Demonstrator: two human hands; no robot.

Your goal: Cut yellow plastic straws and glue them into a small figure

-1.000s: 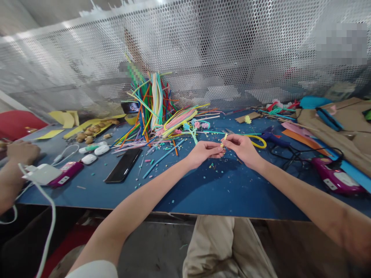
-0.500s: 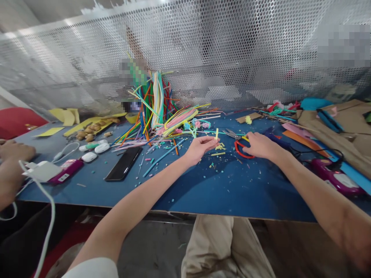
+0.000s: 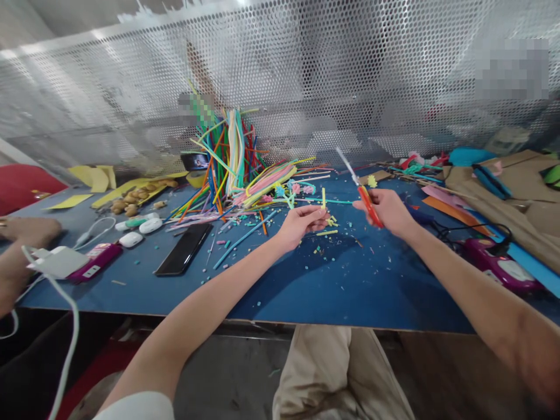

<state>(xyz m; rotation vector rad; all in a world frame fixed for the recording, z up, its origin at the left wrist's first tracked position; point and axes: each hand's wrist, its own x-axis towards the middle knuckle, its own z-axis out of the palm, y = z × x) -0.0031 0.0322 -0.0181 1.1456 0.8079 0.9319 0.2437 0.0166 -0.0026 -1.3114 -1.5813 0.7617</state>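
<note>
My left hand is closed in a pinch on a short piece of yellow pipe cleaner, which stands upright from the fingertips. In my right hand is a pair of scissors with red and yellow handles, held above the table, its blades pointing up and to the left. Small yellow pipe cleaner cuttings lie just beside my left fingers, with a longer yellow piece in front of them. Behind the hands sit small pink, blue and yellow fuzzy flowers.
A tall bunch of coloured pipe cleaners stands at the back of the blue table. To the left are a black phone, a purple power strip and another person's hand. Cardboard and a second purple power strip lie right.
My right hand has picked the scissors up off the table and turned them, so the blades now point upward. My left hand keeps its pinch on the yellow piece, almost unmoved.
</note>
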